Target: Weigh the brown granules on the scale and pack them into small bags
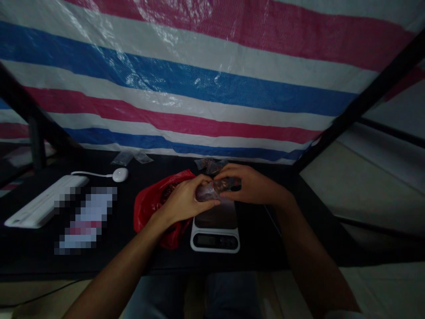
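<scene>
Both my hands hold a small clear plastic bag (206, 191) with dark reddish-brown bits in it, just above a white kitchen scale (215, 245). My left hand (183, 198) grips the bag's left end between thumb and fingers. On the other end, my right hand (249, 184) has its fingers closed round the filled part. Left of the scale, partly behind my left forearm, lies an open red plastic bag (146, 206) with similar dark bits inside. The scale's display is too dark to read.
Several small filled bags (212, 165) lie behind my hands, and flat clear bags (133, 157) at the back left. On the left are a white box-like device (46, 201), a round white piece on a cord (120, 174) and a blurred-out item (88, 219). Striped sheeting (186, 84) hangs behind the black table.
</scene>
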The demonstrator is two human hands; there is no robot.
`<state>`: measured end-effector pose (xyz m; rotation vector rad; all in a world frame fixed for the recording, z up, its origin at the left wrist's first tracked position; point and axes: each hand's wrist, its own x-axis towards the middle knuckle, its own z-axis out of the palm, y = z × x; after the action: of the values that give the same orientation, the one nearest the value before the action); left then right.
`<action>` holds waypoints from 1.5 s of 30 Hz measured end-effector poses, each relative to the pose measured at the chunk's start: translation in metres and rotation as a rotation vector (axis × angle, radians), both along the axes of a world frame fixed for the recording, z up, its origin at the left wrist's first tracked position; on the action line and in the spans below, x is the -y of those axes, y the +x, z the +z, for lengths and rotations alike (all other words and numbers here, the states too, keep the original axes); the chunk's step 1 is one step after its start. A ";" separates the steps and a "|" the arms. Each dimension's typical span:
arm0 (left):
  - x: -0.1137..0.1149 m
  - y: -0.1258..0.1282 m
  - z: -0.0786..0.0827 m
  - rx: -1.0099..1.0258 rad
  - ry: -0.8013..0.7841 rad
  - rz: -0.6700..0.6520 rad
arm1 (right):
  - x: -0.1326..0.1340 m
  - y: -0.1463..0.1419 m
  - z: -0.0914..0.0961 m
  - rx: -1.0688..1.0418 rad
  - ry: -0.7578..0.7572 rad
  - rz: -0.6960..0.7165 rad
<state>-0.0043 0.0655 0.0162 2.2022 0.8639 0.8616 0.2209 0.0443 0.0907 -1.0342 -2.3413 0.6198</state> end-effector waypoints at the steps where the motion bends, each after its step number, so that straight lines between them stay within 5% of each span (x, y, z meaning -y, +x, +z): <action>1: 0.000 0.000 0.000 0.023 0.000 -0.003 | -0.001 -0.002 0.006 0.024 -0.004 0.013; 8: 0.002 -0.001 0.001 0.154 -0.027 -0.035 | -0.003 -0.016 0.038 0.161 -0.015 0.029; 14: 0.003 -0.003 0.003 0.194 -0.027 -0.054 | 0.006 -0.005 0.041 -0.014 -0.031 -0.063; 18: 0.003 -0.005 0.001 0.330 -0.104 -0.071 | 0.012 0.005 0.014 -0.080 -0.097 -0.095; 25: -0.004 -0.006 -0.007 0.560 -0.542 -0.276 | 0.015 0.005 -0.051 -0.014 -0.227 -0.077; 30: -0.004 -0.007 -0.009 0.493 -0.680 -0.322 | 0.013 -0.003 -0.028 -0.152 -0.036 -0.110; 33: -0.003 -0.007 -0.007 0.432 -0.709 -0.344 | 0.007 -0.012 -0.007 -0.144 0.067 -0.006; 36: -0.004 -0.010 0.000 0.379 -0.646 -0.335 | -0.003 -0.017 0.006 -0.091 0.078 0.088; 39: -0.012 -0.022 0.009 0.317 -0.357 -0.126 | -0.013 -0.012 0.015 -0.082 0.102 -0.010; 42: -0.021 -0.042 0.017 0.006 -0.142 0.105 | -0.025 -0.003 0.021 0.008 0.210 -0.179; 45: -0.026 -0.057 0.018 -0.350 -0.093 0.095 | -0.039 0.000 0.016 0.205 0.269 -0.231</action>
<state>-0.0616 0.0917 0.0342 2.2800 1.1572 0.4709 0.2208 0.0835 0.1064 -1.2633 -2.3451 0.1113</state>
